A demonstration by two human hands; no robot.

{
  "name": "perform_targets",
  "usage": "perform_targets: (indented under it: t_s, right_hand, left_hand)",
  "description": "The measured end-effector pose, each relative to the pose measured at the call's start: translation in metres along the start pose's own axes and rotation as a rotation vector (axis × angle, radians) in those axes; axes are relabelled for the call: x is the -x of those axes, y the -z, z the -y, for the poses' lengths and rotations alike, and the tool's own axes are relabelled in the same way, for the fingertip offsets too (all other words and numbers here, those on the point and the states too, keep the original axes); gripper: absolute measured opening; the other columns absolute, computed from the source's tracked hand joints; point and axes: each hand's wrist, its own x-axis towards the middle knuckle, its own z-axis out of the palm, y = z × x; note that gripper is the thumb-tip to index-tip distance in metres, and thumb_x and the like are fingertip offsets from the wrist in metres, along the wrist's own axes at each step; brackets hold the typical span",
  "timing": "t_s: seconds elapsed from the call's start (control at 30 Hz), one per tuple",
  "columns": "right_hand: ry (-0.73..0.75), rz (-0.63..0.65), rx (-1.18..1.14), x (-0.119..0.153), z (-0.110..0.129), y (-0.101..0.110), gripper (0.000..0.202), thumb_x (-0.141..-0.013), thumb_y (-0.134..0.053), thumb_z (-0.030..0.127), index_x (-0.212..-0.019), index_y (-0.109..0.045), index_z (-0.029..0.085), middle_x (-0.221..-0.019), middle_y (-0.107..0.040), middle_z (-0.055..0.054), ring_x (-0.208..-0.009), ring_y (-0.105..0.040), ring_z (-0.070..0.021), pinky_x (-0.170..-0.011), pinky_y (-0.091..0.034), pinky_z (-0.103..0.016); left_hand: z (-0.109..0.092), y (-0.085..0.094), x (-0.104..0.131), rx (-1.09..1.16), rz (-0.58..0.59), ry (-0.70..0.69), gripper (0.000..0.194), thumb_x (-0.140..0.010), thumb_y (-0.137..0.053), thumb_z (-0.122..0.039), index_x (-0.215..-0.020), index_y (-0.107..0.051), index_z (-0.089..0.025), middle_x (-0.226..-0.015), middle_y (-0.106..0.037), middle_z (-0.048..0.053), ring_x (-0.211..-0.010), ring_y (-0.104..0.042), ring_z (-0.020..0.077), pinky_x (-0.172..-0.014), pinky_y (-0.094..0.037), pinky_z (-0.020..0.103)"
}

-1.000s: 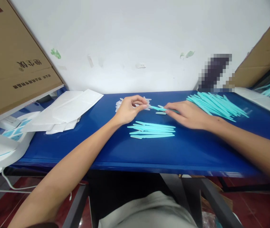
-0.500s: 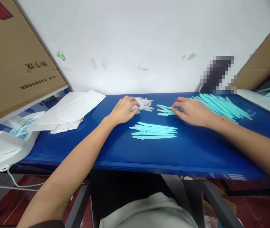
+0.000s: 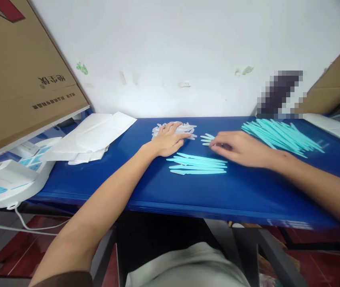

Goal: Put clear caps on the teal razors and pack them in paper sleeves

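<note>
My left hand (image 3: 168, 139) lies with fingers spread over a pile of small, translucent white plastic caps (image 3: 189, 128), partly covering them. To its right, my right hand (image 3: 228, 146) has its fingers curled together at a small group of teal eyebrow razors (image 3: 207, 137). Only the left ends of that group show; the hand hides the rest. Whether a razor is between the fingertips is hidden. Nearer to me, several teal eyebrow razors (image 3: 198, 164) lie side by side in a loose row. A larger heap of razors (image 3: 282, 135) spreads beyond my right wrist.
White paper sheets or envelopes (image 3: 98, 133) lie on the blue table (image 3: 158, 189) at left, beside a white device (image 3: 35, 175) with blue panels and a cable. A large cardboard box (image 3: 23, 67) leans in from the left. The white wall (image 3: 170, 52) rises behind the table.
My left hand has spread its fingers over the caps instead of pinching at their edge. The razor seen in my right fingers no longer shows, and that hand sits slightly lower. The view has shifted slightly.
</note>
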Motion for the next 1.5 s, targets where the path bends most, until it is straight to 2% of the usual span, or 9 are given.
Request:
perform_targets:
  t_s: [0.13,0.27,0.4,0.6,0.77,1.0,1.13,1.27,1.5]
  right_hand:
    - [0.129,0.135,-0.060,0.000,0.016,-0.005,0.041,-0.104,-0.040,0.045,-0.111,-0.073,0.020,-0.105,-0.072,-0.010,-0.088,-0.067,-0.0231,-0.075,-0.046,-0.034]
    - [0.099,0.141,-0.032,0.001,0.011,-0.007,0.039,-0.103,-0.040,0.042,-0.112,-0.072,0.021,-0.107,-0.071,-0.011,-0.089,-0.068,-0.0240,-0.075,-0.047,-0.034]
    - [0.045,0.154,0.011,0.002,0.002,-0.005,0.037,-0.101,-0.042,0.039,-0.112,-0.071,0.020,-0.109,-0.071,-0.011,-0.088,-0.067,-0.0240,-0.073,-0.046,-0.034]
    - [-0.137,0.189,-0.065,0.003,-0.001,0.002,0.025,-0.092,-0.052,0.042,-0.092,-0.067,0.022,-0.081,-0.065,-0.005,-0.068,-0.058,-0.0193,-0.063,-0.039,-0.031]
    - [-0.214,0.259,-0.133,0.002,0.004,0.007,0.024,-0.090,-0.052,0.043,-0.082,-0.062,0.023,-0.073,-0.062,-0.002,-0.063,-0.054,-0.0180,-0.060,-0.035,-0.031]
    - [-0.205,0.095,-0.102,0.002,0.013,0.008,0.019,-0.087,-0.049,0.032,-0.071,-0.046,0.024,-0.055,-0.050,0.003,-0.052,-0.044,-0.0151,-0.060,-0.029,-0.031]
    - [-0.174,0.017,-0.186,0.004,0.016,0.008,0.016,-0.086,-0.050,0.031,-0.073,-0.044,0.024,-0.056,-0.050,0.004,-0.051,-0.042,-0.0144,-0.057,-0.029,-0.030]
    - [-0.115,0.004,-0.169,0.004,0.017,0.006,0.015,-0.086,-0.050,0.029,-0.073,-0.044,0.024,-0.058,-0.052,0.003,-0.052,-0.043,-0.0148,-0.059,-0.029,-0.031]
    - [-0.020,-0.102,-0.074,0.003,0.012,0.001,0.014,-0.092,-0.046,0.031,-0.081,-0.050,0.022,-0.087,-0.061,-0.007,-0.072,-0.053,-0.0197,-0.069,-0.037,-0.032]
  left_hand:
    - [-0.001,-0.001,-0.003,-0.034,-0.046,-0.064,0.046,-0.105,-0.038,-0.032,-0.146,-0.060,-0.034,-0.164,-0.032,0.012,-0.152,-0.024,0.0393,-0.117,-0.024,0.069]
    - [0.003,0.004,0.004,-0.005,-0.128,-0.114,0.032,-0.102,-0.051,-0.031,-0.120,-0.078,-0.027,-0.151,-0.047,0.015,-0.142,-0.036,0.0390,-0.110,-0.034,0.064]
    - [0.012,0.008,0.008,0.111,-0.135,-0.104,0.019,-0.095,-0.065,-0.031,-0.100,-0.082,-0.025,-0.136,-0.056,0.013,-0.135,-0.041,0.0373,-0.110,-0.033,0.062]
    - [0.013,0.005,0.006,0.072,-0.122,-0.118,0.029,-0.101,-0.053,-0.032,-0.104,-0.080,-0.020,-0.118,-0.062,0.014,-0.116,-0.049,0.0330,-0.100,-0.040,0.053]
    - [0.009,0.001,0.003,0.156,-0.248,-0.152,0.032,-0.103,-0.047,-0.031,-0.103,-0.075,-0.016,-0.103,-0.071,0.011,-0.101,-0.056,0.0276,-0.095,-0.042,0.043]
    - [0.009,-0.005,0.000,0.485,-0.393,-0.025,0.045,-0.104,-0.033,-0.026,-0.142,-0.056,-0.016,-0.093,-0.068,0.007,-0.080,-0.059,0.0204,-0.081,-0.046,0.034]
    - [0.011,-0.010,-0.002,0.599,-0.397,-0.011,0.038,-0.104,-0.032,-0.025,-0.126,-0.063,-0.019,-0.085,-0.060,0.004,-0.075,-0.054,0.0191,-0.075,-0.044,0.033]
    - [0.014,-0.012,-0.005,0.748,-0.501,-0.026,0.027,-0.107,-0.034,-0.032,-0.116,-0.058,-0.021,-0.082,-0.052,0.002,-0.076,-0.051,0.0180,-0.075,-0.043,0.031]
    - [0.007,-0.006,-0.007,0.903,-0.541,0.004,0.019,-0.098,-0.057,-0.037,-0.096,-0.059,-0.019,-0.093,-0.065,0.005,-0.087,-0.058,0.0168,-0.079,-0.045,0.029]
